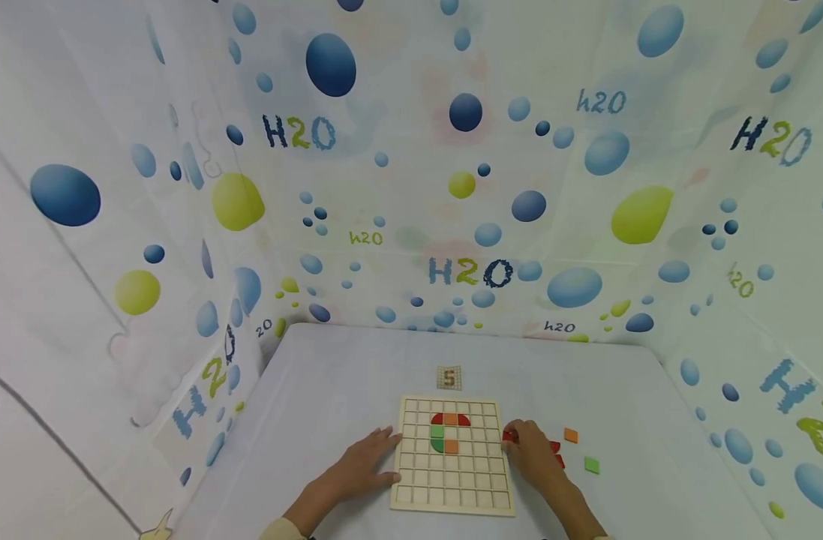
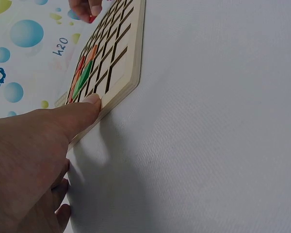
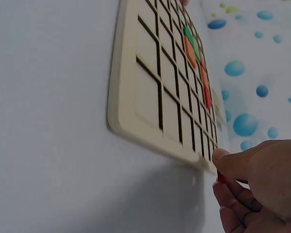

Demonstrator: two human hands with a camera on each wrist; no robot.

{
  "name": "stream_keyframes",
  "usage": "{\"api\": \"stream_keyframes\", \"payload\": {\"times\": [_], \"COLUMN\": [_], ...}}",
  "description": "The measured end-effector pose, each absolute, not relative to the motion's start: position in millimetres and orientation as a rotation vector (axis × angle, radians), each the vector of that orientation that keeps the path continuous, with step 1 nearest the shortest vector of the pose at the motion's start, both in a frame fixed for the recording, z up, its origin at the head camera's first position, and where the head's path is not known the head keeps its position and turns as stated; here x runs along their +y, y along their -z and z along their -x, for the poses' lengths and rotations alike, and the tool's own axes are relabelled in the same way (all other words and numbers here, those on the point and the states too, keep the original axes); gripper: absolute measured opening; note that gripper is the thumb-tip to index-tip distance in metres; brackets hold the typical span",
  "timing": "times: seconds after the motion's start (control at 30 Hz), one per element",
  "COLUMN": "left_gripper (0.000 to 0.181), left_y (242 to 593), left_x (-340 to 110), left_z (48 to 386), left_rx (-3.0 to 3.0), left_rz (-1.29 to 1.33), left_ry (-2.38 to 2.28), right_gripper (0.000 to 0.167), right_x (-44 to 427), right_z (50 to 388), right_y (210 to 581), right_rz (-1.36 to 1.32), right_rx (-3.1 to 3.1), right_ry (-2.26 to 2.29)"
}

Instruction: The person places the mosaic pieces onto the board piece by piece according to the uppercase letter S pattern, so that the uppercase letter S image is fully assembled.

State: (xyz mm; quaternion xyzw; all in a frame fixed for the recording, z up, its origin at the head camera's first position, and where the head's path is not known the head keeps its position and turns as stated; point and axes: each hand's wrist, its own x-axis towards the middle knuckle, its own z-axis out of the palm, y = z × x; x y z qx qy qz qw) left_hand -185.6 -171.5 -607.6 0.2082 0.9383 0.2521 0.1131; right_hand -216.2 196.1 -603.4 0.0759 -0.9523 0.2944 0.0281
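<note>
A wooden grid board [image 1: 452,480] lies on the white table. Red, orange and green tiles [image 1: 437,432] fill several cells in its upper middle, set in a curved figure. My left hand [image 1: 360,463] rests against the board's left edge; in the left wrist view its thumb [image 2: 82,114] touches the rim, fingers uncurled. At the right edge, my right hand [image 1: 533,454] pinches a small red tile [image 3: 220,178] between thumb and fingers, its exact shape mostly covered by them.
Loose red tiles [image 1: 554,446] lie beside the right hand, with an orange square tile [image 1: 571,435] and a green square tile [image 1: 592,465] further right. Behind the board is a small card [image 1: 449,377] with an S-like figure. A patterned curtain [image 1: 411,187] surrounds the table.
</note>
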Motion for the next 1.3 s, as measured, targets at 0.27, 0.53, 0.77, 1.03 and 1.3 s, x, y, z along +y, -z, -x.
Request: {"api": "stream_keyframes", "payload": {"times": [0.27,0.53,0.77,1.03,1.3], "left_gripper": [0.077,0.077,0.076,0.077,0.077], "left_y": [612,609,604,605,608], "left_x": [-170,-169,-168,-168,-169], "left_z": [186,184,181,183,185], "left_rx": [2.748,2.733,2.735,2.739,2.756], "left_rz": [-0.586,-0.565,-0.557,-0.555,-0.562], "left_ry": [-0.740,-0.749,-0.753,-0.739,-0.719], "right_gripper": [0.020,0.015,0.016,0.017,0.011], "right_x": [153,143,140,139,139], "right_z": [210,208,207,206,207], "right_y": [605,610,612,609,609], "right_rz": [-0.471,-0.560,-0.635,-0.626,-0.601], "right_rx": [-2.951,-2.951,-2.915,-2.901,-2.917], "right_ry": [-1.019,-1.040,-1.127,-1.161,-1.065]}}
